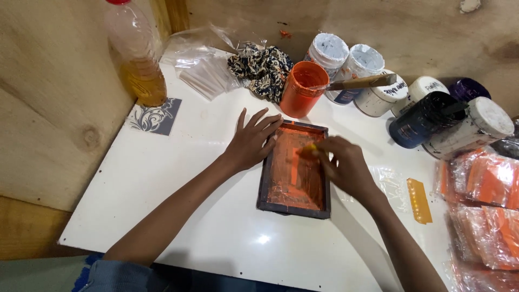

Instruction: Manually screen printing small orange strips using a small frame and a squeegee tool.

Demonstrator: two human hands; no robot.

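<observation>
**Hands on the printing frame**

The right hand [346, 167] pinches a small yellow scraper [309, 150] over the orange-smeared screen frame [294, 168]. The left hand [253, 140], fingers spread flat, steadies the frame's left edge. Bare white table [178, 184] lies leftward; an orange paint pot [301, 89] stands just beyond.

1. We see a white counter [216, 227] set against pale brown wooden walls [54, 108].
2. The frame [293, 168] has a dark, near-black border, and its screen is smeared with orange paint.
3. The small scraper [308, 150] in the right hand [346, 167] is yellow, stained orange.
4. The open pot [303, 89] is orange; the jars [346, 62] beside it are white with white-smeared lids, and one jar [424, 120] is dark navy.
5. The bottle [135, 54] is clear with amber liquid and a red cap.
6. The cloth [262, 67] is black with a cream floral print.
7. The tile [155, 116] is grey-blue with white scrollwork.
8. The packets [486, 200] are clear over orange contents.
</observation>
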